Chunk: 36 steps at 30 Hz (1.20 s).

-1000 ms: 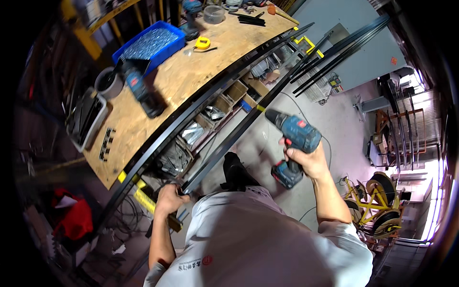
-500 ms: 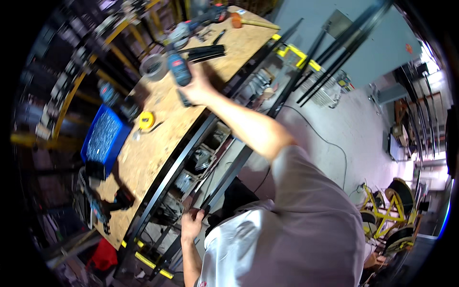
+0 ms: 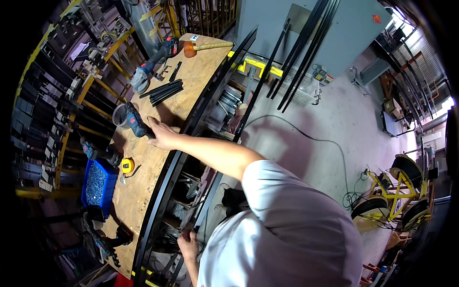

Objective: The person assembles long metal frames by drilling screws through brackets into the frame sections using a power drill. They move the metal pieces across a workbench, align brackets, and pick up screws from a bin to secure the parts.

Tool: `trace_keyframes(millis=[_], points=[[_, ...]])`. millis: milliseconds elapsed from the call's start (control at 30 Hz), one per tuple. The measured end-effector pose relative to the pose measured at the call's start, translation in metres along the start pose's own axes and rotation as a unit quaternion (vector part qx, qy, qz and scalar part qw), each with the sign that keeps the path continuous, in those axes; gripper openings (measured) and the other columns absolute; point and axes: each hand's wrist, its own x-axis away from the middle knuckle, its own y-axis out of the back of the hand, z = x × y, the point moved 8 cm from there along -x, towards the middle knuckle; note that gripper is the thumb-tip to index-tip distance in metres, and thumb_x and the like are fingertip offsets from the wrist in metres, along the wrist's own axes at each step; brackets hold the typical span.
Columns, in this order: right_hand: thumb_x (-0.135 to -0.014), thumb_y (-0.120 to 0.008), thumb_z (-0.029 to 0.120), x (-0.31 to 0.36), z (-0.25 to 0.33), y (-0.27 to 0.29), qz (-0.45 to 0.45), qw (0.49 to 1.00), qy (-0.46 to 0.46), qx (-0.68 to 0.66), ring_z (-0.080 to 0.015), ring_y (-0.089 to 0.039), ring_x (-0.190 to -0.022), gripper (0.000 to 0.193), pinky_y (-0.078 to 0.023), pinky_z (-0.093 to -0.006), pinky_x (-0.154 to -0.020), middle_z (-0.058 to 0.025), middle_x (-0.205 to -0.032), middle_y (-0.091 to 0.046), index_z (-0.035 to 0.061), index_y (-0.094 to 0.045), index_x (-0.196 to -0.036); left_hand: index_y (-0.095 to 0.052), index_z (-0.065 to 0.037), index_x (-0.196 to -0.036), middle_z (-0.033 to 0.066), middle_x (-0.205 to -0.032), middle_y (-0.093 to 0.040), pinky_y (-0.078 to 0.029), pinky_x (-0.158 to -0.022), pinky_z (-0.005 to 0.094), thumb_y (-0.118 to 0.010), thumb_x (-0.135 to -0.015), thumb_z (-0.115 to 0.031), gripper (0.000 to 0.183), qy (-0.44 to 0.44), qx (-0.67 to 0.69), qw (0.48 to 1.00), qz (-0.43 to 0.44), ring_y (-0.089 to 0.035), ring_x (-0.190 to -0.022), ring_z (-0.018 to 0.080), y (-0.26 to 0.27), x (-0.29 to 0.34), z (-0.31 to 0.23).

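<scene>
My right hand reaches across the wooden workbench, its fingers closed round the handle of a blue and black cordless drill. The drill lies alongside a clear round tub; its grip is mostly hidden by my fingers. Low in the view, in front of the bench, my left hand is closed on a long dark metal bar slanting up toward the far right. A bundle of short black strips rests on the bench beyond my right hand.
On the bench are a blue bin of small fasteners, a yellow tape measure, more cordless tools, an angle grinder and a mallet. Long black bars lean near a grey cabinet; a cable crosses the floor.
The view has swung, shifting the bench down and left. My right hand, still on the drill, has moved it closer to the tub. My left hand keeps hold of the bar.
</scene>
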Motion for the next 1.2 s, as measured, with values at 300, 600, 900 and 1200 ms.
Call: trace_keyframes(millis=[300,600,900,1200], points=[[-0.102,-0.053,0.054,0.085,-0.174,0.182,0.348,0.907,-0.017,0.235,-0.0446,-0.068,-0.09,0.059,-0.053,-0.0526,-0.081,-0.0264,-0.094,-0.071,-0.0017,-0.072,-0.095,-0.066,0.005,-0.088,0.0124,-0.08,-0.069,-0.052,-0.067,0.0334,-0.046,-0.105,-0.041,0.053,0.296,0.523,0.799,-0.007,-0.062,-0.067,0.0225,-0.121,0.001,-0.048],[-0.103,-0.032,0.068,0.061,-0.287,0.21,0.742,0.617,-0.058,0.255,-0.0321,-0.045,-0.143,0.079,-0.034,-0.0419,-0.118,-0.0195,-0.154,-0.048,0.0076,-0.049,-0.15,-0.055,-0.006,-0.098,0.0088,-0.075,-0.059,-0.048,-0.045,0.0362,-0.056,-0.101,-0.044,0.039,0.36,0.703,0.573,-0.218,-0.058,-0.055,0.0226,-0.202,-0.078,-0.081],[-0.089,-0.033,0.089,0.082,-0.559,0.246,0.774,0.431,-0.333,0.323,-0.0215,-0.068,-0.081,0.094,-0.054,-0.0389,-0.077,-0.009,-0.092,-0.076,0.0063,-0.073,-0.107,-0.048,-0.005,-0.065,0.0047,-0.053,-0.042,-0.034,-0.036,0.0356,-0.066,-0.092,-0.017,0.034,0.406,0.647,0.46,-0.453,-0.044,-0.04,0.0193,-0.242,-0.105,-0.099],[-0.093,-0.037,0.084,0.099,-0.325,0.284,0.726,0.514,-0.344,0.301,-0.0216,-0.067,-0.067,0.086,-0.054,-0.0363,-0.064,-0.0076,-0.076,-0.071,0.0061,-0.074,-0.096,-0.063,0.003,-0.079,0.0104,-0.065,-0.059,-0.051,-0.044,0.0415,-0.071,-0.082,-0.015,0.02,0.441,0.571,0.5,-0.479,-0.058,-0.049,0.0229,-0.167,-0.038,-0.128]])
